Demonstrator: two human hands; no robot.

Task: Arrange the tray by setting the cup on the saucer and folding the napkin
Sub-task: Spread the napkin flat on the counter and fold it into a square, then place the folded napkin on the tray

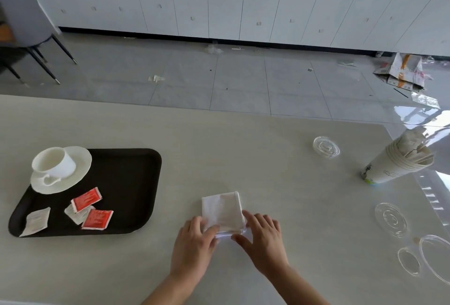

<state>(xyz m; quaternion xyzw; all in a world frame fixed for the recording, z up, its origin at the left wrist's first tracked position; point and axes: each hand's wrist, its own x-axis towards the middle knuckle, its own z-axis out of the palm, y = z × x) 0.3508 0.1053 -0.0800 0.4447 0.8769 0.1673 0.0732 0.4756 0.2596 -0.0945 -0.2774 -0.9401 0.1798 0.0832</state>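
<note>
While both hands press at its near edge, the napkin (222,211) lies flat on the table (280,158), well to the right of the tray (136,183) and apart from it. Napkin is folded to a rough square, no clear long axis; the layered edges face the person. Left hand (194,244) pinches the near left corner, thumb on top. Right hand (264,239) rests spread and flat at the near right corner, gripping nothing. Both equally near. Cup (54,163) already sits on the saucer (78,158) at the tray's far left corner. Judgement: the next fold goes away from the person, or the napkin crosses left to the tray
</note>
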